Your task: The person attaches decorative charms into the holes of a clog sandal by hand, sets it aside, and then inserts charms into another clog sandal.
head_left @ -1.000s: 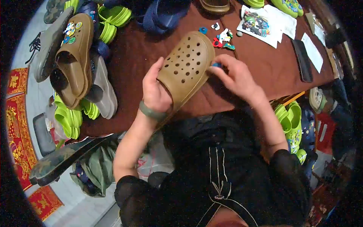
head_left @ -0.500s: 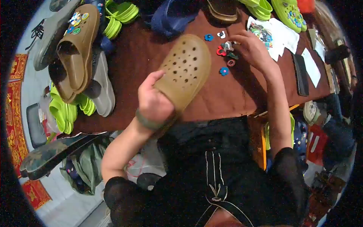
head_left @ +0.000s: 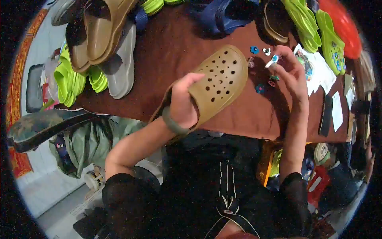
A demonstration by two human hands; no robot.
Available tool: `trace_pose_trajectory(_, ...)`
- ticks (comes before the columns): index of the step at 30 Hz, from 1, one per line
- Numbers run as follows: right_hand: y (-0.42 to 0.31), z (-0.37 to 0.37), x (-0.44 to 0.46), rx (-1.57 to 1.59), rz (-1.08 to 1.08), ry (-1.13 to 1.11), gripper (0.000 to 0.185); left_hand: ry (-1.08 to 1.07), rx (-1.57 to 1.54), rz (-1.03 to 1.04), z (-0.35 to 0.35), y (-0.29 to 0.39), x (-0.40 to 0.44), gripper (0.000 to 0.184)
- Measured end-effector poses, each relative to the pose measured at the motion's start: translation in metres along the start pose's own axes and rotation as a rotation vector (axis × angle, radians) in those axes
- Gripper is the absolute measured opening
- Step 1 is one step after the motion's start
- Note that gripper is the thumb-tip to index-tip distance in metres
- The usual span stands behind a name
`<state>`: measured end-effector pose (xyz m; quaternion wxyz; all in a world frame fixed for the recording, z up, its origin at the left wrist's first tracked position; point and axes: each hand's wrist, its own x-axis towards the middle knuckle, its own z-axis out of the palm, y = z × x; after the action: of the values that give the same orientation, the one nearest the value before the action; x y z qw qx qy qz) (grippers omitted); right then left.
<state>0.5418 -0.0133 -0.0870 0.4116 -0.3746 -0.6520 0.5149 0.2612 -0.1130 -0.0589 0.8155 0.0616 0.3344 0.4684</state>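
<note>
My left hand [head_left: 185,104] is inside the foot opening of a brown clog [head_left: 221,77], thumb over its upper, and holds it tilted above the table. Rows of small holes cover the clog's toe, and no charm sits in them. To the right, my right hand [head_left: 293,73] pinches a small white and blue shoe charm [head_left: 272,61] between thumb and fingers. Below and beside it on the cloth lie a blue flower charm [head_left: 254,49], a black and white charm [head_left: 266,51], a second blue flower charm [head_left: 260,88] and a round dark red charm [head_left: 272,83].
A brown cloth [head_left: 167,51] covers the table. Brown clogs [head_left: 99,36] and a grey clog [head_left: 121,75] are piled at left, near green clogs [head_left: 69,81]. Blue clogs [head_left: 227,20] lie at the back. A printed white sheet [head_left: 318,73] and a black strip [head_left: 326,115] are at right.
My right hand has lifted a white and blue charm off the cloth. My left hand still holds the brown clog, which is tilted further right. The whole view has shifted.
</note>
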Motion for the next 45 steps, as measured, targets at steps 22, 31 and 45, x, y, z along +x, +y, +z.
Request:
trace_pose_trajectory(22,-0.031,0.077,0.038,-1.118,-0.629,-0.354,0.039,-0.107,-0.08,0.052,-0.016,-0.009,0.004,0.04)
trace_pose_trajectory(31,-0.059,0.087,0.042,-1.269,-0.586,-0.536,0.041,-0.125,0.048,0.015,-0.026,-0.003,0.01,0.043)
trace_pose_trajectory(45,-0.04,0.096,0.015,-1.456,-0.682,-0.293,0.035,-0.145,-0.021,-0.016,-0.021,0.001,0.008,0.039)
